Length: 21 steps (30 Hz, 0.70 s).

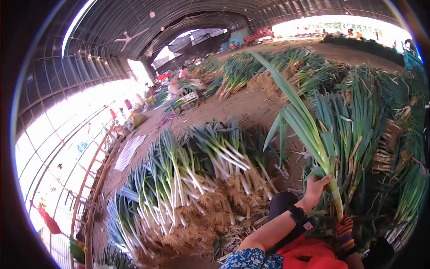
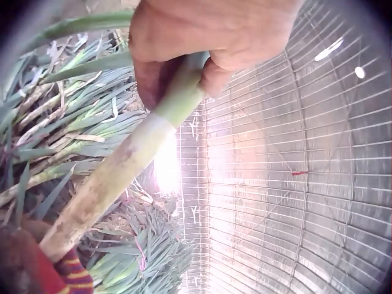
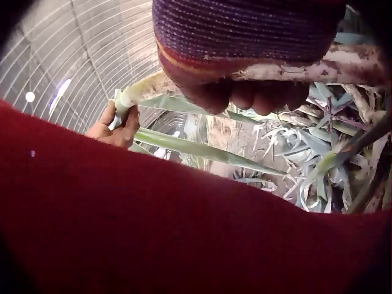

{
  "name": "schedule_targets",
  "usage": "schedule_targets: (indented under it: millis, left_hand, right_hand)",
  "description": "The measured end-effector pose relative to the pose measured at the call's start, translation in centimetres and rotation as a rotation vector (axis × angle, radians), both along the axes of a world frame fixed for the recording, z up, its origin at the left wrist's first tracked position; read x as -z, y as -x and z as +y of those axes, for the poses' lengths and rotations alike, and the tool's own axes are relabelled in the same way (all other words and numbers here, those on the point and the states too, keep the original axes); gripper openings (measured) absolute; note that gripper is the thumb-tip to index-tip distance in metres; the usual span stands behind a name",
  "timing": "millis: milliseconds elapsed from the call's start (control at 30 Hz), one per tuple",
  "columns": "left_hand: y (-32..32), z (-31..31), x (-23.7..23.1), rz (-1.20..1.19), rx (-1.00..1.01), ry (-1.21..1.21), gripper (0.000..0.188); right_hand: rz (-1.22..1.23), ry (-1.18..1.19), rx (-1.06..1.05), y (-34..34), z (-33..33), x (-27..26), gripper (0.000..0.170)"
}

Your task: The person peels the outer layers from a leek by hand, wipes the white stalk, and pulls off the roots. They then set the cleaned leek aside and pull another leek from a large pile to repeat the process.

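Observation:
A single leek point(image 1: 334, 193) slants up in front of me, its broad green leaves fanning to the upper left. My bare left hand point(image 1: 317, 190) grips it where the pale stalk turns green, thumb and fingers wrapped round it in the left wrist view. Lower down, my right hand point(image 1: 345, 231) holds the root end, wearing a striped fingerless glove point(image 3: 245, 37). Bare fingertips of that hand curl under the dirty stalk in the right wrist view. A red apron point(image 1: 309, 255) lies just below both hands.
Cleaned leeks point(image 1: 179, 188) lie in a large fanned pile at left, roots towards me. Uncleaned leeks point(image 1: 354, 121) are heaped close by on the right. More green heaps point(image 1: 246, 71) and a seated person point(image 1: 174, 88) are farther back. A wooden railing point(image 1: 96, 179) runs along the left wall.

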<state>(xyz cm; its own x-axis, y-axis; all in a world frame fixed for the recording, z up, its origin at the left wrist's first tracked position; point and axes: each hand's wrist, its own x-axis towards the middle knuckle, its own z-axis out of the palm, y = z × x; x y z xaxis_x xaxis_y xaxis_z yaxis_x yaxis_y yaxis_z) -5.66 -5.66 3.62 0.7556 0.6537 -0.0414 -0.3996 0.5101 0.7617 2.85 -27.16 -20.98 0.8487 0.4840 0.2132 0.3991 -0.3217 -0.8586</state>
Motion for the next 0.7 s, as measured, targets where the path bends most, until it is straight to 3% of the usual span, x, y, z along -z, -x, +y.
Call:
schedule_targets:
  millis: [67, 133, 233, 433, 533, 567, 633, 667, 700]
  left_hand:
    - [0.5, 0.3, -0.5, 0.097, 0.053, -0.139, 0.022]
    - [1.2, -0.2, -1.7, 0.062, 0.026, -0.129, 0.021]
    - [2.2, -0.8, -3.3, 0.06, -0.086, -0.171, 0.02]
    - [0.9, -1.5, -2.7, 0.151, -0.018, -0.4, 0.021]
    - [-1.9, -3.6, 1.7, 0.571, -0.159, -0.748, 0.03]
    - [-1.4, -4.7, 2.0, 0.568, -0.162, -0.746, 0.03]
    - [-0.7, -7.6, 2.3, 0.395, 0.119, -0.348, 0.033]
    - [-0.1, -7.5, 2.9, 0.394, 0.133, -0.336, 0.033]
    - [1.2, -7.3, 4.1, 0.485, 0.348, -0.444, 0.029]
  right_hand:
    - [0.016, -0.022, 0.063, -0.5, 0.4, 1.2, 0.03]
    - [-0.134, 0.092, 0.014, -0.8, 0.2, 1.7, 0.027]
    - [-0.266, 0.185, -0.013, 0.4, 0.5, -0.7, 0.025]
    - [-0.451, 0.248, 0.128, 1.9, 0.1, -5.6, 0.025]
    - [-0.559, 0.278, 0.292, 1.0, 0.7, -7.2, 0.027]
    - [-0.449, 0.315, 0.252, 0.6, 0.7, -8.2, 0.025]
    - [-0.113, 0.433, 0.15, -0.3, 0.7, -10.0, 0.025]
    - [-0.11, 0.448, 0.16, -0.7, 1.2, -11.0, 0.025]
    - [-0.233, 0.246, 0.108, -0.5, 1.7, -12.0, 0.023]
